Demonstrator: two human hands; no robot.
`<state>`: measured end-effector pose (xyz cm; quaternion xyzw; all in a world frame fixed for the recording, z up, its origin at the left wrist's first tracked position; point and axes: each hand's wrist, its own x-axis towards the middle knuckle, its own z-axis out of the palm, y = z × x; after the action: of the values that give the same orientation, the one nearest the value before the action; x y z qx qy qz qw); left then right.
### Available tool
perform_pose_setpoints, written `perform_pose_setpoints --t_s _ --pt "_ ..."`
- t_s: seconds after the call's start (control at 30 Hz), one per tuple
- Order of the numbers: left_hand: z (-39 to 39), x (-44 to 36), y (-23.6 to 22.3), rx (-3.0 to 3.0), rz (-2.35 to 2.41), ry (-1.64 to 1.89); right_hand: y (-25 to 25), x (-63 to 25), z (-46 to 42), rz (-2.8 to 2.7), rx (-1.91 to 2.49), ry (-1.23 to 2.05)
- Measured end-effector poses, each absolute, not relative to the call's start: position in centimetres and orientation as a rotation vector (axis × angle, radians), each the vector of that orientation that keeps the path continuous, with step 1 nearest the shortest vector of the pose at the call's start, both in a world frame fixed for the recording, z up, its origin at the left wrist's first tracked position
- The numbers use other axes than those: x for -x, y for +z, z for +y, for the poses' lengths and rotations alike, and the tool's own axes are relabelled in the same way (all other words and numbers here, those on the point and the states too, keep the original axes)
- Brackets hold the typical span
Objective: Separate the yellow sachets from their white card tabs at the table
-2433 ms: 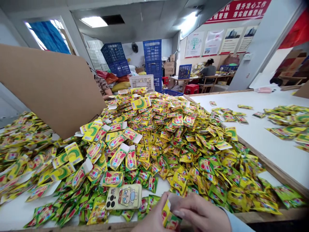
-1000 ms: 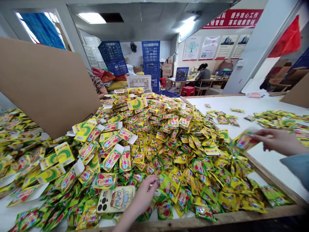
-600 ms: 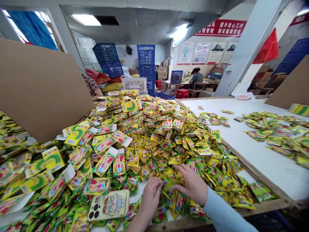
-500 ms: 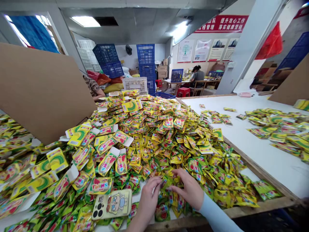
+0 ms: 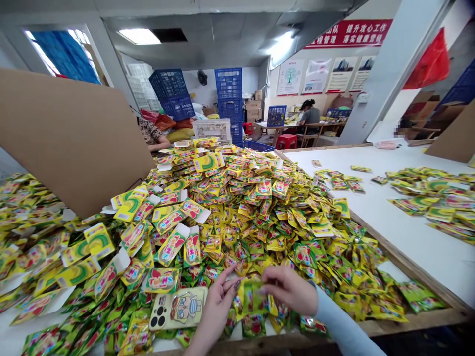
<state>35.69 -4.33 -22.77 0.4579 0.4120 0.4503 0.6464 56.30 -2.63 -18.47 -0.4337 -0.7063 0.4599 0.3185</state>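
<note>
Low in the middle of the view, my left hand (image 5: 218, 301) is closed, its thumb and fingers pinched at the edge of a small yellow packet (image 5: 239, 302). My right hand (image 5: 291, 290) pinches a green sachet (image 5: 254, 297) by its right side, just beside the yellow one. The fingertips of both hands are partly blurred. Around them spreads a heap of small green and yellow sachets (image 5: 334, 267). A phone in a cartoon case (image 5: 180, 307) lies face down on sachets left of my left hand.
Flat printed boxes (image 5: 172, 244), several with open flaps, pile up ahead and left. A large cardboard sheet (image 5: 74, 143) stands at the left. A wooden rim (image 5: 401, 269) separates the heap from a white table (image 5: 401, 227) with more boxes. Two people sit farther back.
My right hand has closed on the green sachet, which now shows between my hands. My left hand has shifted slightly left. The whole view has moved a little, carrying the scene rightward.
</note>
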Motion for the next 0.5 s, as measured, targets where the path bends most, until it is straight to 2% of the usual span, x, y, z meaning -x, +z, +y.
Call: perform_pose_setpoints --t_s 0.2,0.37,0.4,0.43,0.5 --pt "-5.8 -35.6 -21.5 -1.116 0.856 1.009 -18.7 -53.3 -3.1 -1.933 1.118 1.12" --pt "-6.6 -35.7 -21.9 -1.409 1.063 1.063 -21.9 -51.5 -4.2 -1.425 0.991 1.796" --pt "-6.3 -35.3 -21.7 -1.557 1.117 1.026 -22.3 -51.4 -4.3 -1.438 1.014 1.828" --pt "-5.8 -34.6 -21.2 -1.722 1.197 0.99 -22.5 -51.4 -4.4 -1.512 1.078 1.747" --pt "-4.0 -32.3 -19.7 -2.009 1.432 0.955 -22.8 -52.0 -4.3 -1.805 1.229 1.324"
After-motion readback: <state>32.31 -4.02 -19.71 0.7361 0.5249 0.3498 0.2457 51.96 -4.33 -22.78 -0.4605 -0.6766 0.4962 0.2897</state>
